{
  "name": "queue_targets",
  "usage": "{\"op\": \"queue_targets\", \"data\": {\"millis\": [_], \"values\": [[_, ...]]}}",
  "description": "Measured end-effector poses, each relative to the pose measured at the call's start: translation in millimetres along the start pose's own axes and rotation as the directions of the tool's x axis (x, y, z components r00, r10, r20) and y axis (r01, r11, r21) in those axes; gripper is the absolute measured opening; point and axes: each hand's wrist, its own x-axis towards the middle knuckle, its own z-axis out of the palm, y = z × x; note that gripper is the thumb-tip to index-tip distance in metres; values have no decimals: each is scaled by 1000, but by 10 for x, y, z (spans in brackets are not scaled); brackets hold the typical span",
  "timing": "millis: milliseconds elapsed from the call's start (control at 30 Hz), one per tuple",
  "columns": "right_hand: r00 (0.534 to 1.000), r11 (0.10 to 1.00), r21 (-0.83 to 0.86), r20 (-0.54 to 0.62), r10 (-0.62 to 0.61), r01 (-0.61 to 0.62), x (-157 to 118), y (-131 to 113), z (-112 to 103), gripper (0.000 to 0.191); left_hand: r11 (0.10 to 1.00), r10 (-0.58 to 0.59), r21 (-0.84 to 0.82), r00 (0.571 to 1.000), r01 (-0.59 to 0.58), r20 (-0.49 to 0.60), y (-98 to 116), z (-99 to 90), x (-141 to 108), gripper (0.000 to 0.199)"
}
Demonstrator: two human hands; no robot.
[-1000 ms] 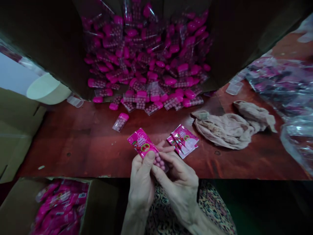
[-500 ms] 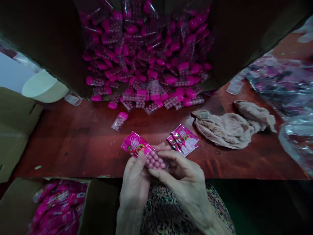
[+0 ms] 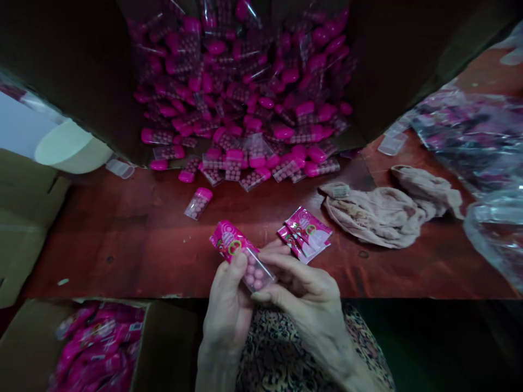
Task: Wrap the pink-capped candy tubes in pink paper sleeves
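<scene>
A clear plastic candy container [image 3: 258,274] with pink balls inside is held between my two hands, a pink printed sleeve [image 3: 229,239] around its upper-left part. My left hand [image 3: 229,296] grips it from the left, thumb on top near the sleeve's lower edge. Fingers and thumb of my right hand [image 3: 304,288] close on the container's lower right end. Just beyond my right fingers lies a small stack of flat pink printed sleeves [image 3: 307,231]. A single pink-capped container [image 3: 198,203] rests on the table farther left.
A large cardboard box [image 3: 384,65] opens toward me, pink-capped containers [image 3: 253,125] spilling onto the red table [image 3: 134,234]. Right of the sleeves lies a crumpled cloth [image 3: 379,215]. Plastic bags [image 3: 474,136] are far right, a white bowl [image 3: 73,147] left, a box of sleeved containers [image 3: 98,348] lower left.
The sleeve and container have shifted slightly right. The sleeve now looks puffed out rather than flat, and the balls sit differently inside. Both hands keep their hold.
</scene>
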Motion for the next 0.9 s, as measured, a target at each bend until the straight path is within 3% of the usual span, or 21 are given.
{"op": "queue_targets", "data": {"millis": [100, 167, 300, 400, 533, 633, 733, 900], "values": [[994, 979, 174, -29, 110, -103, -28, 20, 20, 44, 999, 1, -34, 995, -4, -103, -39, -20, -38, 27], [988, 961, 229, 19, 154, -154, -32, 10, 11, 50, 1000, -10, -23, 995, 7, -104, -71, -39, -71, 28], [976, 969, 196, 186, 117, -153, 12, -55, -63, 52, 1000, -19, -20, 1000, 19, -9, -96, -76, -130, 25], [976, 984, 149, 207, 66, -98, 58, -105, -110, 51, 1000, -10, -5, 997, 10, 76, -66, -59, -152, 26], [975, 998, -43, 218, -38, 48, 73, -104, -123, 47, 981, 174, 84, 984, -175, 24, 4, -10, -138, 36], [968, 996, -63, 244, -52, 69, 44, -50, -102, 45, 957, 273, 114, 961, -267, -45, 29, 2, -119, 32], [978, 999, -17, 203, -36, 40, 14, -21, -62, 44, 964, 241, 130, 970, -233, -44, -2, 11, -127, 31], [996, 991, 102, 16, 85, -86, 7, -72, -11, 28, 994, 90, 61, 996, -90, -7, -94, 17, -149, 18]]}}
